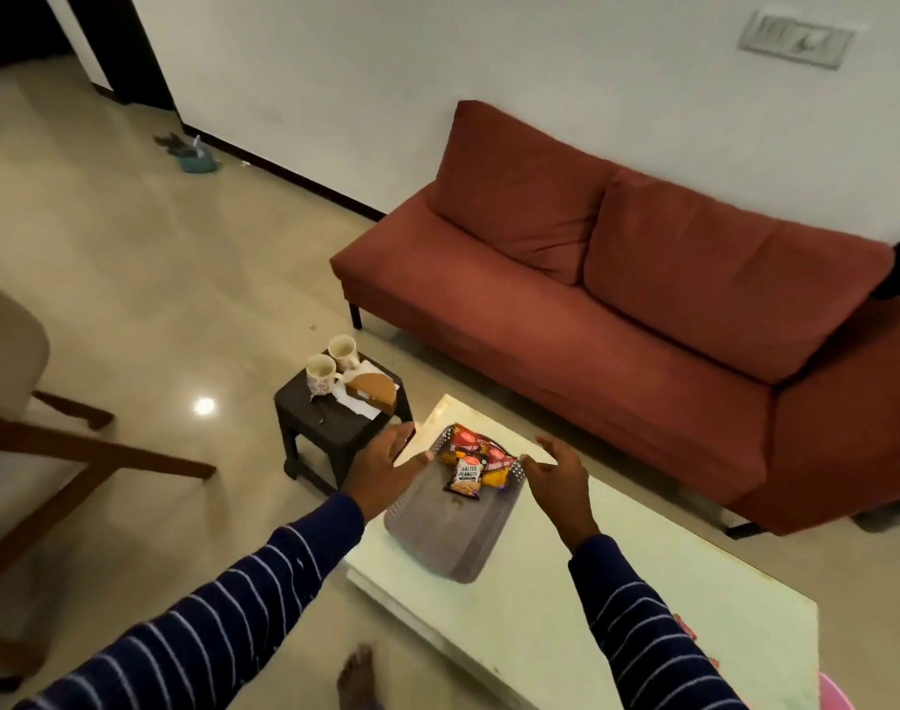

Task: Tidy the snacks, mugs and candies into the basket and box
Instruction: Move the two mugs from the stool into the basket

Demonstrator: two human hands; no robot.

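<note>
A grey plastic basket (453,535) lies on the white low table (565,607). Several snack packets (476,461), one a salted peanuts pack, sit at its far end. My left hand (386,466) hovers at the basket's left rim with fingers spread and relaxed. Just right of the packets, my right hand (558,476) is held open as well, and neither hand holds anything. Two patterned mugs (330,366) and a brown box (371,394) stand on a small dark stool (335,427) to the left of the table.
A red sofa (642,310) runs along the wall behind the table. A wooden chair (38,443) stands at the left. My bare foot (358,678) is on the tiled floor. Something pink (842,694) shows at the table's near right corner.
</note>
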